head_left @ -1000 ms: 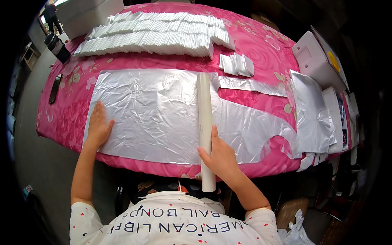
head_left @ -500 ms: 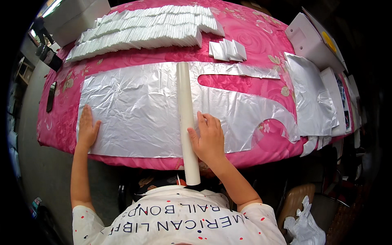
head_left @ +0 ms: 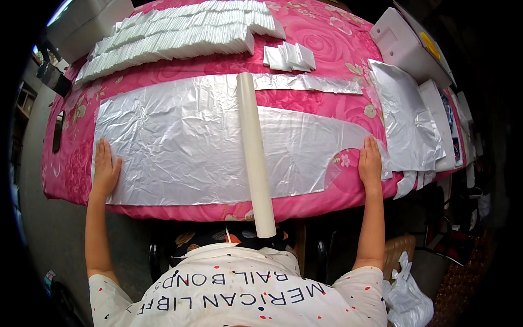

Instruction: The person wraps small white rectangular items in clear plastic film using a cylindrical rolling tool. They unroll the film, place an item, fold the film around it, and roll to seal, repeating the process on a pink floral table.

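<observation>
A thin, crinkled whitish plastic apron or bag-like sheet lies spread across the table, with a curved cut-out at its right end and a narrow strip along its far edge. Flat on its left edge rests my left hand, fingers stretched out. My right hand lies on the right end of the sheet, beside the cut-out, its fingers straight. Across the sheet's middle, a long cream-coloured tube points toward me, and its near end overhangs the table edge. Neither hand touches the tube.
A pink flowered cloth covers the table. Long rows of folded white packets stand at the far left, with a few more packets nearby. Stacked plastic sheets and a white foam box are at the right. A phone lies far left.
My right hand has left the tube's side and moved right to the sheet's far right end, flattening out. The left hand stays on the left edge. The view has shifted slightly.
</observation>
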Demonstrator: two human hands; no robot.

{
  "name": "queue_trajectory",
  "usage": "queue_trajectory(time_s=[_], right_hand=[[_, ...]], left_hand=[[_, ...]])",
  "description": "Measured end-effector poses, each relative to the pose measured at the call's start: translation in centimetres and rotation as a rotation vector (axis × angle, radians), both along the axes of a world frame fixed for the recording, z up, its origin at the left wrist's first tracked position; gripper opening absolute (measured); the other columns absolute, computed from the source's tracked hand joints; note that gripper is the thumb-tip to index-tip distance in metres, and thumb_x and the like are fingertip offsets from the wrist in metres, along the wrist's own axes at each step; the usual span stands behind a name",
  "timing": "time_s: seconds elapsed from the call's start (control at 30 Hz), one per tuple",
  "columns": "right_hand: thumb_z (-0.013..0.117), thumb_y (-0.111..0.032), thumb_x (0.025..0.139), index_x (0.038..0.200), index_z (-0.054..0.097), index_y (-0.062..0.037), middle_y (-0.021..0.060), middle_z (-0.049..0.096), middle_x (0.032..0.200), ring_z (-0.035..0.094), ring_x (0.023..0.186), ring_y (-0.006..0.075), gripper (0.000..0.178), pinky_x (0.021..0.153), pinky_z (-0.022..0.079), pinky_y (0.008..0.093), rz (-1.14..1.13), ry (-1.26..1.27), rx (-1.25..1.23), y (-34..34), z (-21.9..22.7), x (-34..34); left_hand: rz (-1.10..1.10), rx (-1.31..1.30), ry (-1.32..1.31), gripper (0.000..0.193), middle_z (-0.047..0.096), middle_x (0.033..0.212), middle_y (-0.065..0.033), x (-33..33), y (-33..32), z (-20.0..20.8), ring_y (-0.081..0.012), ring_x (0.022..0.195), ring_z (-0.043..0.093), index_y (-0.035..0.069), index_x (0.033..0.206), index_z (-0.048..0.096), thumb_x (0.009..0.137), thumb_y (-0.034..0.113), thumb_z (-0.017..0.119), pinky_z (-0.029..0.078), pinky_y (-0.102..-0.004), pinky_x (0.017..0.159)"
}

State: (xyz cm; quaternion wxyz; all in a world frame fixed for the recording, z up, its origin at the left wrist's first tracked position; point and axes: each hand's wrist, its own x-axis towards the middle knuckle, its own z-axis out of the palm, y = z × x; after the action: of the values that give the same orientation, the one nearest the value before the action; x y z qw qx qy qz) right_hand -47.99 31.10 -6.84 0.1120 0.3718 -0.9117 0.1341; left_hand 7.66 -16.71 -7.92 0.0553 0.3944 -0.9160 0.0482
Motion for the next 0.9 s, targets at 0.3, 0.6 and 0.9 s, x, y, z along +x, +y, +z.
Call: queue_trajectory(time_s=[0.3,0.6,0.9], right_hand=[[0.061,-0.010,0.079,0.091,0.061,-0.0016,0.0095,0.066,0.090,0.061,0.084,0.0298,0.015,0.077,0.047,0.0393,-0.160,0.177,-0.152,-0.6,1.8,2.2],[0.066,-0.003,0.078,0.074,0.049,-0.0041,-0.0035,0.048,0.064,0.042,0.055,0.0037,0.016,0.050,0.035,0.0203,0.048,-0.688,-0.646,-5.9,6.7,12.2],[0.068,-0.011,0.077,0.110,0.054,-0.0023,0.0104,0.061,0.098,0.060,0.082,0.0204,0.037,0.073,0.048,0.0283,0.752,-1.099,-0.429,-14.3,10.0,24.9]], left_hand=[[-0.960,0.430,0.349,0.064,0.030,0.143,-0.0165,-22.3,18.9,7.1,-0.0344,0.135,0.024,0.003,0.133,0.038,0.080,0.031,0.061,0.020,-0.0460,0.109],[-0.998,0.693,0.337,0.055,0.050,0.126,-0.0113,-23.2,21.2,5.4,-0.0289,0.122,0.042,0.003,0.123,0.050,0.083,0.041,0.059,0.023,-0.0473,0.107],[-0.138,1.804,0.609,0.031,0.064,0.092,-0.0091,-18.8,17.2,9.1,-0.0129,0.078,0.061,-0.001,0.103,0.059,0.084,0.023,0.065,0.050,-0.0257,0.070]])
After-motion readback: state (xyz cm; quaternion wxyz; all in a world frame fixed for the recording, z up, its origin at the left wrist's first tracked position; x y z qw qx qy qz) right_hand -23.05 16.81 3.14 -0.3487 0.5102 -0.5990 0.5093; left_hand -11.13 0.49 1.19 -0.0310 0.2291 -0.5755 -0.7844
